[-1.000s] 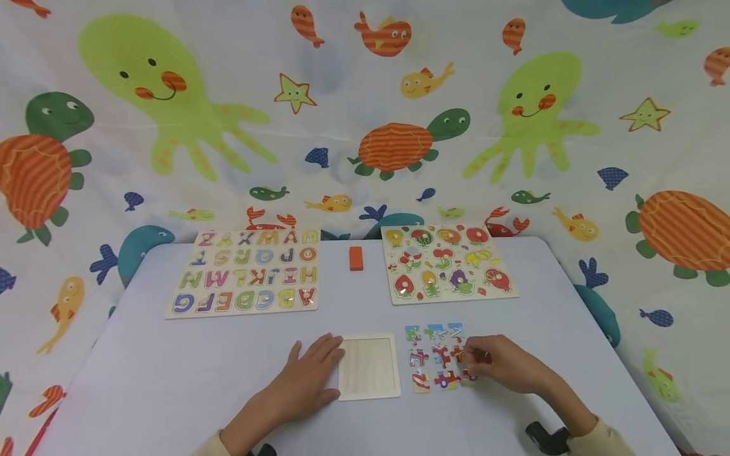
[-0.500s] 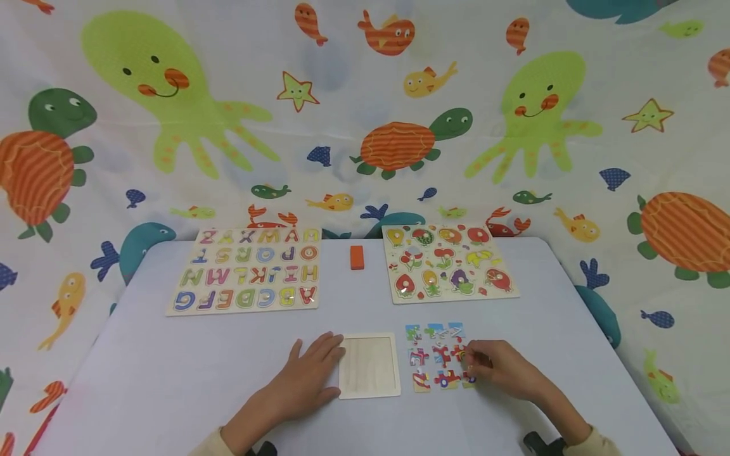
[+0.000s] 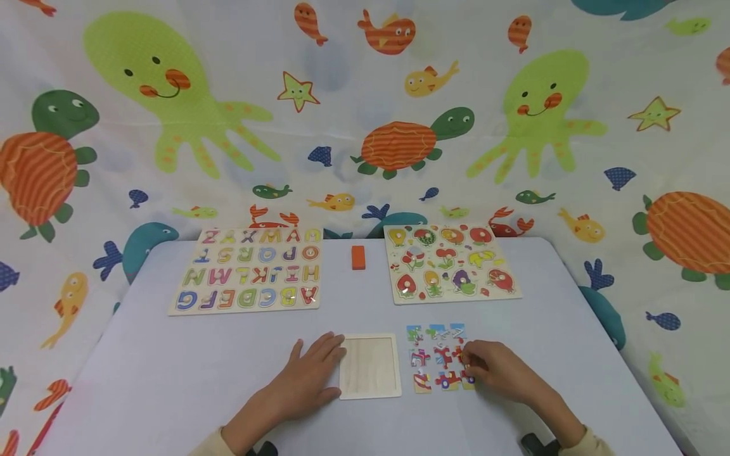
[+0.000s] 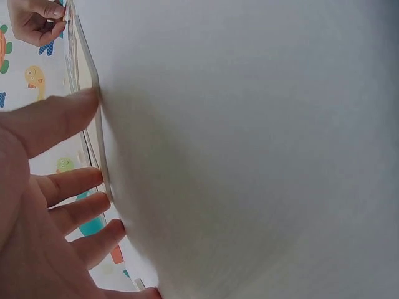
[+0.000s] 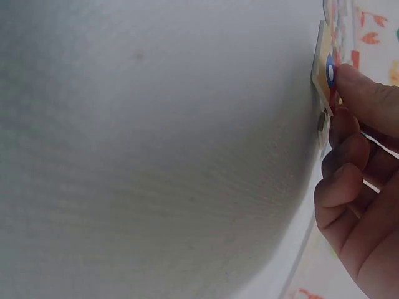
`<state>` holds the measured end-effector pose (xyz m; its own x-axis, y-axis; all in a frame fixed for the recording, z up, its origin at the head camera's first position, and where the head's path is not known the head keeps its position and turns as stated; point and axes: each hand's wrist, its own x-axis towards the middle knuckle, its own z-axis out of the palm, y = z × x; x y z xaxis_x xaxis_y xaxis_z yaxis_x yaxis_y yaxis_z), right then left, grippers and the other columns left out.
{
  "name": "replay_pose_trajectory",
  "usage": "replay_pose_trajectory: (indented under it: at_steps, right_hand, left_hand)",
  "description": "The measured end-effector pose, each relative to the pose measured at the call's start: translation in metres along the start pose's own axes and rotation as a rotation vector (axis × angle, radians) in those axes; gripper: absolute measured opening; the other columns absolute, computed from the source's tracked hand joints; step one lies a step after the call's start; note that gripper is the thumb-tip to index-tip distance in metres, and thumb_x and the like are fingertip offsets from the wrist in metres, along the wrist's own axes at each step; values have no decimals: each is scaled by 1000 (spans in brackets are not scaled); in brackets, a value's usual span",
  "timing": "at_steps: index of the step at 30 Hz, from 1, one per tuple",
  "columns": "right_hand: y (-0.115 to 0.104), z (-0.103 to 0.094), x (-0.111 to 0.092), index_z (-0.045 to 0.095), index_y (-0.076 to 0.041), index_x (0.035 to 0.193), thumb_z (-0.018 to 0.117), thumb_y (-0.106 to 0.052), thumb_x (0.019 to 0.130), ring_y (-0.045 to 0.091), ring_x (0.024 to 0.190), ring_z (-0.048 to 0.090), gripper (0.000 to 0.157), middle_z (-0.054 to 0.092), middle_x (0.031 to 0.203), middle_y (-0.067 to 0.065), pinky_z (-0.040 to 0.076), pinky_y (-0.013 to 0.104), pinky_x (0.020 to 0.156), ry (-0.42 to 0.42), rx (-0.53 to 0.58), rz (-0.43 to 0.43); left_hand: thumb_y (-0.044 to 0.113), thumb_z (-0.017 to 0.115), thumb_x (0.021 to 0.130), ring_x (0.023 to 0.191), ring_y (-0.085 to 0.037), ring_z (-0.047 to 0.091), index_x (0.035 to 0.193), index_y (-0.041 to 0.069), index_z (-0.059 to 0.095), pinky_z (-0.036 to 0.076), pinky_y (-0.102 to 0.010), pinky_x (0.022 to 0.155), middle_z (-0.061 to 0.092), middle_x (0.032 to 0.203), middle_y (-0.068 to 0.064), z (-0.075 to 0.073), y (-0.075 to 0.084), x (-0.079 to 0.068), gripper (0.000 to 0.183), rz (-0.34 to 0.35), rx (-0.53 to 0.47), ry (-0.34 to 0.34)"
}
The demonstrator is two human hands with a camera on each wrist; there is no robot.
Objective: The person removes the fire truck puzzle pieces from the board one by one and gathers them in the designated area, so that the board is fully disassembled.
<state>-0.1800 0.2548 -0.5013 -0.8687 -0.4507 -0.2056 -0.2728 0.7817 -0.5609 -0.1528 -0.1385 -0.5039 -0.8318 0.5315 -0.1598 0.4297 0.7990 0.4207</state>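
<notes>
My left hand (image 3: 308,379) lies flat with fingers spread along the left edge of a square wooden puzzle tray (image 3: 370,394); in the left wrist view its thumb (image 4: 68,115) presses the tray's side. The tray's recess shows bare wood. To its right, several jigsaw pieces (image 3: 443,356) with a colourful vehicle picture lie in rows, slightly apart. My right hand (image 3: 502,370) is at the right column, thumb and forefinger pinching a puzzle piece that they mostly cover. In the right wrist view, a piece with a blue wheel (image 5: 323,65) lies right beside those fingertips.
An alphabet puzzle board (image 3: 251,271) lies at the back left and a fruit puzzle board (image 3: 453,266) at the back right. Between them is an orange block (image 3: 358,258). A sea-animal cloth (image 3: 342,82) hangs behind the white table (image 3: 171,380).
The right hand has shifted very slightly left over the right column of pieces. The left hand stays on the tray. The head view has moved a little.
</notes>
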Motion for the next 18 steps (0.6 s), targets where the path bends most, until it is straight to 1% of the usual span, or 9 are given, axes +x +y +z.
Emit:
replay_pose_trajectory:
  at_steps: [6, 11, 14, 18]
  right_hand:
    - [1, -2, 0, 63, -17, 89, 79, -8, 87, 4, 72, 49, 19, 53, 77, -13, 45, 23, 62, 9, -30, -28]
    - [-3, 0, 0, 65, -18, 91, 80, -10, 88, 5, 72, 49, 18, 53, 77, -13, 45, 23, 64, 10, -71, 29]
    - [-8, 2, -1, 66, -18, 91, 81, -10, 86, 6, 71, 49, 18, 53, 76, -13, 46, 23, 64, 24, -110, 88]
    - [-15, 6, -3, 66, -18, 89, 83, -10, 84, 8, 70, 49, 20, 54, 76, -13, 47, 23, 63, 49, -153, 133]
  left_hand:
    - [30, 82, 87, 150, -35, 30, 144, 3, 54, 21, -75, 112, 41, 159, -12, 0, 2, 1, 68, -4, -1, -4]
    - [29, 82, 87, 150, -35, 30, 143, 3, 54, 21, -74, 112, 41, 159, -13, 0, 3, 1, 68, -17, -2, -9]
    - [29, 82, 87, 150, -34, 30, 143, 3, 54, 21, -74, 112, 41, 159, -12, 1, 3, 1, 68, -22, -5, -11]
    - [29, 82, 87, 150, -34, 30, 143, 3, 54, 21, -74, 112, 41, 159, -12, 1, 3, 1, 68, -19, -2, -12]
